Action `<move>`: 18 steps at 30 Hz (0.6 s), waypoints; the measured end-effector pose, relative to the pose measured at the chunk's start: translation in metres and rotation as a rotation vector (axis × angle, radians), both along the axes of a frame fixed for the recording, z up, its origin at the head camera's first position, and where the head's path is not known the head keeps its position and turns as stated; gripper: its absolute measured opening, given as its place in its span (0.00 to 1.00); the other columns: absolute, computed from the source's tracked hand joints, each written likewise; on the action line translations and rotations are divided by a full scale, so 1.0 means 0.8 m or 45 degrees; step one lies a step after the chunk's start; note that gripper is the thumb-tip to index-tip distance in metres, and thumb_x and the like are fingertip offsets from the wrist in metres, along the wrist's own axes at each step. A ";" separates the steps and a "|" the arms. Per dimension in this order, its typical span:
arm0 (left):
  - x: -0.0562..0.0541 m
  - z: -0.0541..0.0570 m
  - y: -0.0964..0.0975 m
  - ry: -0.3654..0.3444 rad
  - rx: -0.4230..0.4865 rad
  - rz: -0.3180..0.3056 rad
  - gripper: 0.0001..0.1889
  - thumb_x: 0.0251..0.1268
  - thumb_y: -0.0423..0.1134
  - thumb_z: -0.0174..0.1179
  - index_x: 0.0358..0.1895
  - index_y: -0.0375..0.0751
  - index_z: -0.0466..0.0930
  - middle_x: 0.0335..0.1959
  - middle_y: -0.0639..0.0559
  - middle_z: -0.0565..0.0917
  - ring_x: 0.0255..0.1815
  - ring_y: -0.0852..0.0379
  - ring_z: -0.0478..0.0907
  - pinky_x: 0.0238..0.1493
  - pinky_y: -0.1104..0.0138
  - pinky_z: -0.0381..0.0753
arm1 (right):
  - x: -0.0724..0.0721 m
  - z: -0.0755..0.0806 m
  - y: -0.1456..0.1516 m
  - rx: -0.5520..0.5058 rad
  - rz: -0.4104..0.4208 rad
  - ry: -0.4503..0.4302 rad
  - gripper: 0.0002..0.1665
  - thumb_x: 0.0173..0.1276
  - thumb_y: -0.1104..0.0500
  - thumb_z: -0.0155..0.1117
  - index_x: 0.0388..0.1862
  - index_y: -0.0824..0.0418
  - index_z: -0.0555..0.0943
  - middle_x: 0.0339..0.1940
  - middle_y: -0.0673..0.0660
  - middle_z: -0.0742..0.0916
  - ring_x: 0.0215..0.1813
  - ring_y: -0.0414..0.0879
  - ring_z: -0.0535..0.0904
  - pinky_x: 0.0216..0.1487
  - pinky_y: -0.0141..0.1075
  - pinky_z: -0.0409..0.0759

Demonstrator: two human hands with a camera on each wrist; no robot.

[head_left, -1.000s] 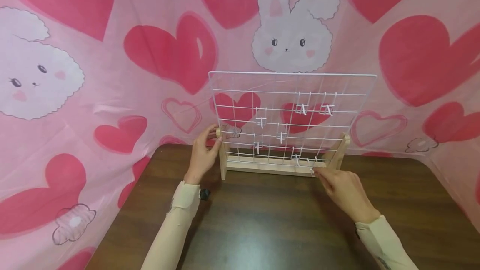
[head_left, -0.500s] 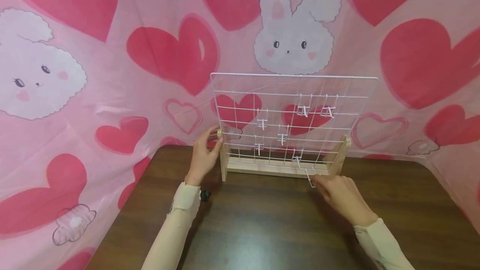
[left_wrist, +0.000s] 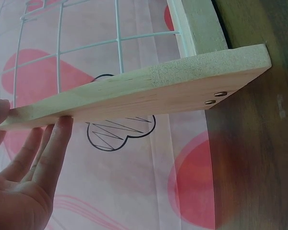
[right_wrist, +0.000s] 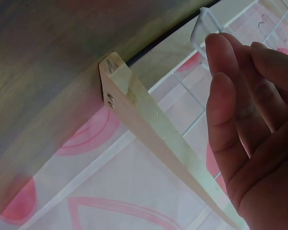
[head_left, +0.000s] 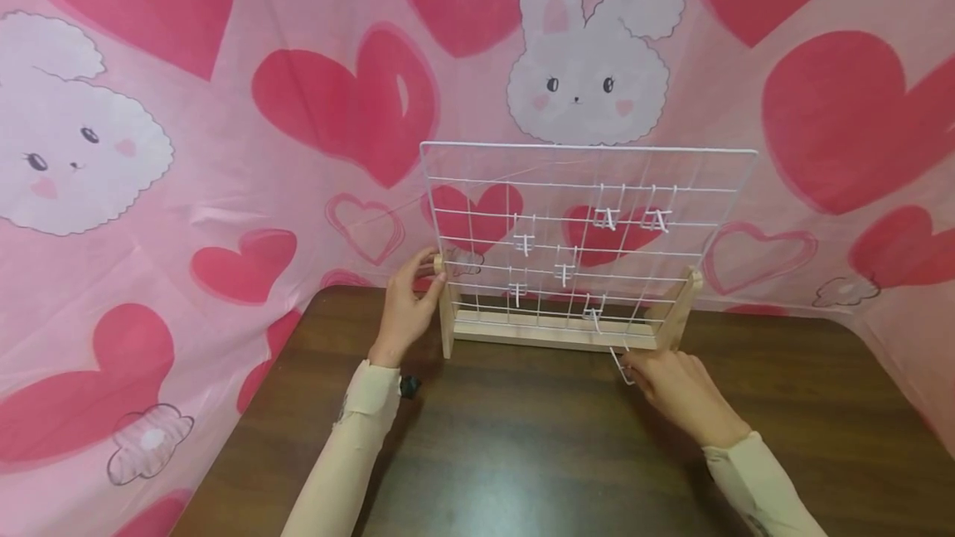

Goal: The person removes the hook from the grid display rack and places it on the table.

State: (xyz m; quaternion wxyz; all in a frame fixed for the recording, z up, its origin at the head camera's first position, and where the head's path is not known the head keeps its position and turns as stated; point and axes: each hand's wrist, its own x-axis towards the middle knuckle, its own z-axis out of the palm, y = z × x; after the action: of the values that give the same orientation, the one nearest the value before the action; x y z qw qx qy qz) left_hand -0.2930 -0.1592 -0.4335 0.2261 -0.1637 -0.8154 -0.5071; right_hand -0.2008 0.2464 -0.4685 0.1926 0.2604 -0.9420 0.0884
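Observation:
A white wire grid panel [head_left: 589,147] stands in a pale wooden stand [head_left: 537,336]. Several white wire hooks [head_left: 525,244] hang across it at different heights. My left hand [head_left: 406,305] grips the upper part of the stand's left upright [left_wrist: 134,96], thumb on one side and fingers on the other. Just in front of the grid's lower right part, my right hand [head_left: 682,384] pinches a white wire hook [head_left: 621,367] between thumb and fingers. Part of this hook [right_wrist: 198,31] sticks out past the fingertips in the right wrist view; the rest is hidden by them.
The stand rests toward the back of a dark brown wooden table [head_left: 507,437]. A pink cloth [head_left: 477,98] printed with hearts and rabbits hangs behind and beside it. The stand's right upright [head_left: 677,309] is close to my right hand.
My right hand has drawn the hook off the grid's lower right, moving it slightly down and toward me. The left hand keeps its place on the upright.

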 end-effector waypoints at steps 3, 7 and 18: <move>-0.001 0.000 0.000 0.004 0.008 -0.006 0.22 0.73 0.34 0.64 0.68 0.37 0.77 0.59 0.37 0.86 0.58 0.39 0.87 0.50 0.46 0.90 | -0.001 -0.003 -0.001 0.017 0.003 -0.011 0.17 0.60 0.65 0.76 0.24 0.49 0.77 0.16 0.42 0.73 0.18 0.41 0.70 0.17 0.38 0.67; -0.001 0.000 0.001 -0.003 -0.002 -0.002 0.22 0.74 0.34 0.64 0.68 0.38 0.77 0.58 0.37 0.86 0.58 0.39 0.87 0.49 0.46 0.91 | -0.001 -0.007 0.000 0.064 -0.002 -0.017 0.17 0.61 0.64 0.77 0.24 0.49 0.77 0.15 0.43 0.73 0.18 0.41 0.70 0.16 0.39 0.67; -0.001 -0.001 0.001 -0.014 -0.026 0.023 0.23 0.74 0.34 0.63 0.69 0.37 0.75 0.61 0.38 0.85 0.59 0.39 0.86 0.49 0.47 0.91 | -0.001 -0.008 -0.004 0.089 -0.030 -0.067 0.18 0.61 0.62 0.78 0.22 0.49 0.76 0.14 0.45 0.76 0.18 0.41 0.71 0.16 0.41 0.68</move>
State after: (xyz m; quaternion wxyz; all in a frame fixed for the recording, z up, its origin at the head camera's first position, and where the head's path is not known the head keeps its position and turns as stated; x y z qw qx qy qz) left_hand -0.2936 -0.1587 -0.4345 0.2244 -0.1559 -0.8232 -0.4977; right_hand -0.2017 0.2431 -0.4751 0.1596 0.2534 -0.9522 0.0601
